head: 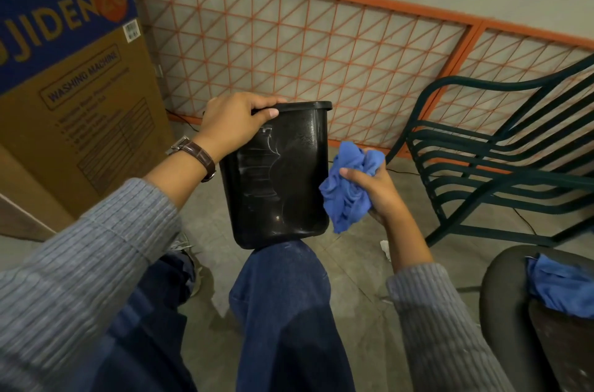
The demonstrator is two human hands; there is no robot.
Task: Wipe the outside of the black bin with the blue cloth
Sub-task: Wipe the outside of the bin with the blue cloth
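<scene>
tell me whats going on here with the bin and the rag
A seated person is cleaning a black bin propped on their knee. The left hand grips its rim while the right hand holds a bunched blue cloth beside the bin's right side. Pale smears still show on the facing wall.

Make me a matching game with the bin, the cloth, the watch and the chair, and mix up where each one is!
Things:
1. black bin
2. blue cloth
3. watch
4. green chair

Places:
A. on the left wrist
B. resting on a knee
C. by the orange grille
D. bunched in the right hand

Pairs: 1-B, 2-D, 3-A, 4-C
</scene>
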